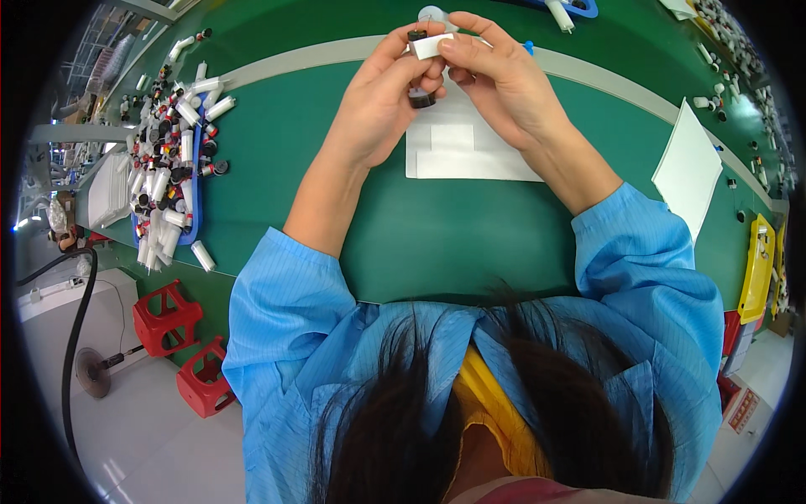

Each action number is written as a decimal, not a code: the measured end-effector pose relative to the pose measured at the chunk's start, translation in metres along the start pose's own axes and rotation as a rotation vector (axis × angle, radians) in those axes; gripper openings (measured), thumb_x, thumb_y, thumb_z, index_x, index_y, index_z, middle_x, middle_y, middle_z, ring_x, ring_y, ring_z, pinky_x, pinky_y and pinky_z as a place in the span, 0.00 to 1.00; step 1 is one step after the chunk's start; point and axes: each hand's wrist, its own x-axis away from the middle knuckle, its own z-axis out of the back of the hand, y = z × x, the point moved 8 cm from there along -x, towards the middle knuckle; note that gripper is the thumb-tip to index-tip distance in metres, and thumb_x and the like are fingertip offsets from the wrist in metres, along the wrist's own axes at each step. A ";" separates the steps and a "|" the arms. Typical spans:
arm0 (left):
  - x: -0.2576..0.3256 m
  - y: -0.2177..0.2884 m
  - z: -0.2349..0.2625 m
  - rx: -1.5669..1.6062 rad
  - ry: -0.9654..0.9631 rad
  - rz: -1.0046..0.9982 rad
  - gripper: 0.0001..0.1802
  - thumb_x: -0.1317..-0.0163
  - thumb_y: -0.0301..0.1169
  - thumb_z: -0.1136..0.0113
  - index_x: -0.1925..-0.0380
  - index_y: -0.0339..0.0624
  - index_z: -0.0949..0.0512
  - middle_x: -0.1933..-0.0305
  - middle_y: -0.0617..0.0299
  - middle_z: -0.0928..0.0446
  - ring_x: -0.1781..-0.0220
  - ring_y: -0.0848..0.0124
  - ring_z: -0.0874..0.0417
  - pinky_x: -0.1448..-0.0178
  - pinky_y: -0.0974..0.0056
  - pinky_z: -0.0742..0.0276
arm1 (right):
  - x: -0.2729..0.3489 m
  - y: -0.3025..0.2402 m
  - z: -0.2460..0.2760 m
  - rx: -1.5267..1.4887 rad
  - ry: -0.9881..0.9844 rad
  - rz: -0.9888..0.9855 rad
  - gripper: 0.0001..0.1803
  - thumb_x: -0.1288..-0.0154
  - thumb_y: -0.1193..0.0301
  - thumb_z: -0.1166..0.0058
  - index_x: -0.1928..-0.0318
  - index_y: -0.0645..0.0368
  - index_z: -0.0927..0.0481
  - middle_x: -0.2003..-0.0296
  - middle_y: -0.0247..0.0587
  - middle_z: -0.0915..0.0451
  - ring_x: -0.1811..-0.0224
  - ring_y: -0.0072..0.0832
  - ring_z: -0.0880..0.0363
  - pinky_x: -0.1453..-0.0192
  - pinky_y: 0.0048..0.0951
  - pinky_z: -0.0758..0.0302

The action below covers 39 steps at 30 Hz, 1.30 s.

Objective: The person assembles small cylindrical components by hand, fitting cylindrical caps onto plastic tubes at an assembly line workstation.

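Note:
Above the far part of the green table, my left hand [374,105] and my right hand [504,84] come together with closed fingers. Between their fingertips is a small white rectangular piece [431,47], which both hands pinch. A black part [416,35] shows beside it at my left fingers, and a translucent rounded piece [432,14] sticks up just beyond. Under my left fingers is a short black-rimmed cylinder [422,98], also in that hand. How these parts join is hidden by the fingers. Below the hands lies a flat white sheet [478,165].
A blue tray [198,168] at the left overflows with white tubes and black-capped parts. Another blue tray [583,7] is at the far edge. A white board [688,172] lies at right, near a yellow tray [758,265]. Red stools [168,317] stand on the floor at left.

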 end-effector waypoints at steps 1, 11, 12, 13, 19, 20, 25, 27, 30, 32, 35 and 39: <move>0.000 -0.001 -0.001 0.003 0.002 0.002 0.19 0.36 0.27 0.58 0.44 0.38 0.34 0.68 0.67 0.35 0.65 0.76 0.35 0.54 0.67 0.33 | -0.001 0.003 0.000 0.001 0.001 -0.004 0.29 0.44 0.71 0.40 0.45 0.65 0.38 0.63 0.38 0.22 0.60 0.20 0.26 0.51 0.24 0.35; 0.000 -0.006 -0.003 0.055 -0.021 -0.059 0.20 0.30 0.39 0.58 0.44 0.40 0.33 0.68 0.68 0.34 0.66 0.76 0.34 0.53 0.66 0.32 | -0.003 0.003 0.004 0.061 0.019 0.045 0.23 0.42 0.73 0.42 0.49 0.64 0.36 0.65 0.40 0.20 0.68 0.23 0.23 0.56 0.24 0.32; 0.000 -0.008 -0.004 0.111 -0.047 -0.059 0.21 0.30 0.41 0.58 0.44 0.40 0.33 0.69 0.68 0.34 0.66 0.76 0.34 0.52 0.66 0.32 | -0.003 0.006 0.005 0.075 -0.012 0.007 0.21 0.41 0.73 0.42 0.50 0.63 0.35 0.65 0.40 0.20 0.68 0.23 0.23 0.58 0.24 0.31; 0.000 -0.009 -0.008 0.170 -0.059 -0.041 0.21 0.30 0.41 0.59 0.44 0.41 0.33 0.69 0.68 0.35 0.68 0.76 0.36 0.53 0.65 0.32 | -0.003 0.006 0.007 0.093 -0.020 -0.003 0.19 0.40 0.72 0.43 0.51 0.62 0.33 0.64 0.39 0.20 0.66 0.22 0.23 0.59 0.23 0.31; 0.002 -0.016 -0.015 0.469 -0.242 0.113 0.16 0.29 0.40 0.62 0.50 0.43 0.32 0.73 0.71 0.38 0.73 0.78 0.39 0.57 0.65 0.33 | 0.000 -0.005 0.007 0.224 0.098 0.050 0.28 0.42 0.72 0.39 0.44 0.60 0.37 0.58 0.34 0.21 0.56 0.21 0.26 0.50 0.23 0.33; 0.001 -0.015 -0.013 0.467 -0.225 0.103 0.16 0.29 0.40 0.62 0.50 0.43 0.32 0.73 0.71 0.38 0.73 0.78 0.39 0.57 0.65 0.33 | -0.002 -0.006 0.005 0.245 0.038 0.038 0.33 0.42 0.71 0.39 0.39 0.61 0.40 0.55 0.36 0.23 0.49 0.22 0.28 0.44 0.26 0.34; 0.007 -0.016 -0.023 0.629 -0.246 0.214 0.15 0.29 0.38 0.62 0.56 0.41 0.29 0.75 0.67 0.35 0.77 0.76 0.35 0.59 0.64 0.29 | 0.001 -0.031 -0.023 0.597 -0.092 0.210 0.35 0.45 0.74 0.38 0.37 0.63 0.36 0.66 0.38 0.18 0.51 0.26 0.23 0.42 0.31 0.31; 0.011 -0.016 -0.013 0.389 -0.081 0.308 0.16 0.29 0.38 0.62 0.57 0.39 0.28 0.70 0.60 0.26 0.71 0.70 0.24 0.58 0.64 0.26 | -0.003 -0.040 -0.032 0.741 -0.108 0.273 0.33 0.49 0.76 0.36 0.40 0.62 0.31 0.70 0.37 0.18 0.58 0.22 0.22 0.49 0.25 0.29; -0.007 -0.014 0.026 -0.268 0.090 0.040 0.13 0.34 0.35 0.52 0.56 0.40 0.27 0.60 0.59 0.24 0.58 0.66 0.22 0.56 0.62 0.26 | -0.021 -0.047 -0.054 1.049 -0.280 0.198 0.32 0.52 0.75 0.35 0.43 0.56 0.29 0.71 0.32 0.21 0.65 0.16 0.26 0.62 0.20 0.30; -0.002 0.034 0.046 -0.970 0.235 -0.274 0.12 0.38 0.34 0.48 0.57 0.42 0.25 0.58 0.58 0.24 0.57 0.64 0.22 0.54 0.60 0.27 | -0.050 -0.063 -0.049 1.274 -0.275 0.289 0.32 0.53 0.74 0.34 0.44 0.53 0.28 0.73 0.30 0.23 0.71 0.17 0.29 0.65 0.21 0.31; 0.021 0.101 0.088 -1.750 0.596 -0.636 0.15 0.49 0.35 0.39 0.58 0.49 0.22 0.55 0.57 0.25 0.49 0.58 0.26 0.47 0.53 0.32 | -0.101 -0.125 -0.030 1.593 -0.081 0.656 0.29 0.48 0.70 0.37 0.43 0.49 0.29 0.69 0.36 0.22 0.68 0.27 0.24 0.62 0.27 0.28; 0.052 0.166 0.231 -1.984 1.002 0.051 0.45 0.60 0.55 0.31 0.39 0.65 0.37 0.35 0.56 0.41 0.34 0.49 0.40 0.43 0.33 0.40 | -0.115 -0.175 -0.021 1.866 0.172 1.070 0.31 0.47 0.70 0.38 0.41 0.49 0.32 0.60 0.40 0.22 0.61 0.29 0.24 0.59 0.29 0.26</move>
